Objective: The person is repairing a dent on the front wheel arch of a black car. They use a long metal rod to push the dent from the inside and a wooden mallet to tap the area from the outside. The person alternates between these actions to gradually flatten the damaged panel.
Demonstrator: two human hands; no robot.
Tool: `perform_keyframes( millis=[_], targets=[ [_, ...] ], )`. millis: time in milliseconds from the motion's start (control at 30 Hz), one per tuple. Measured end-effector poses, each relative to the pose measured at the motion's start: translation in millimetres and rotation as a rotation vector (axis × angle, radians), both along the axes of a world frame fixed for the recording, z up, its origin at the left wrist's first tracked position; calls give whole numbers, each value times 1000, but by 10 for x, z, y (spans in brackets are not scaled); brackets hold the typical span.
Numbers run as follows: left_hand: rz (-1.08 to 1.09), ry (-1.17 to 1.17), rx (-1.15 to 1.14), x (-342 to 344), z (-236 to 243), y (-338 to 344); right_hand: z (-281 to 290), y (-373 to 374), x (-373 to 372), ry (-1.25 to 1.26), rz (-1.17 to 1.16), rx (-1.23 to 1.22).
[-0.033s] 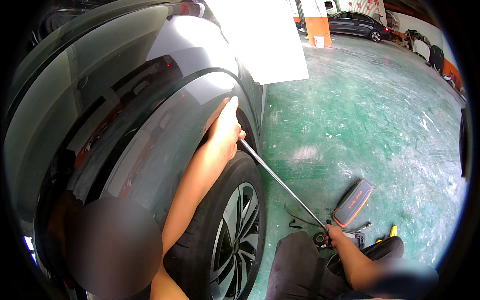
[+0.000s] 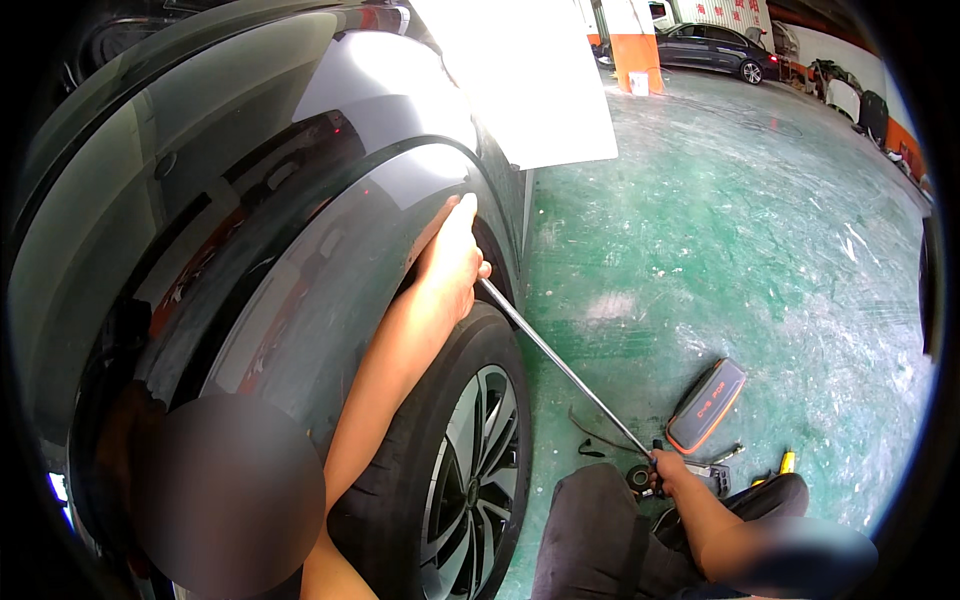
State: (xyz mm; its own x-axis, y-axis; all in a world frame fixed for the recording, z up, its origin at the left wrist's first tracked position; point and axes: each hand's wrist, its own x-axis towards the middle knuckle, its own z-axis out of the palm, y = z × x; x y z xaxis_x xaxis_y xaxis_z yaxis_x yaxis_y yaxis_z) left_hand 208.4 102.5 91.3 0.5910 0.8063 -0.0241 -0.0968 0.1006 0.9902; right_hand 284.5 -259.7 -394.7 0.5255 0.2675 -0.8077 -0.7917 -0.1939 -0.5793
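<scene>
A long shiny dent repair rod point(image 2: 565, 367) slants from the wheel arch of a dark car down to the right. Around its upper end, at the arch's edge, my left hand point(image 2: 452, 256) is closed, with the thumb pointing up along the glossy fender point(image 2: 300, 270). The rod's tip is hidden behind that hand and the fender. Lower right, my right hand point(image 2: 668, 470) grips the black handle end of the rod, close to my knees. Below my left forearm is the car's tyre point(image 2: 490, 340) with its spoked wheel rim point(image 2: 470, 490).
A bright white panel point(image 2: 545, 100) stands beside the fender. On the green floor point(image 2: 720, 240) lie a grey case with orange trim point(image 2: 706, 405), a black roll point(image 2: 638, 478) and a yellow tool point(image 2: 787, 462). Another dark car point(image 2: 710, 48) is parked far back near an orange-and-white pillar point(image 2: 635, 60).
</scene>
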Motion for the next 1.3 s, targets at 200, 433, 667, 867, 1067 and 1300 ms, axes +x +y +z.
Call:
perform_keyframes(
  millis=[200,433,667,867,1067,1300],
  targets=[
    [59,82,53,44,19,5,-148,386,-349,12,-15,22],
    [42,71,70,47,-2,31,-200,331,-212,22,-25,53],
    [37,13,22,16,20,-34,-15,91,-88,-77,-16,-44],
    [9,2,10,-10,42,-63,-110,24,-32,-19,-47,-4],
    [6,-5,2,-14,30,-50,-6,14,-86,-7,-62,-9],
    [0,0,4,-14,26,-42,30,-2,-91,-29,-55,-38]
  ],
)
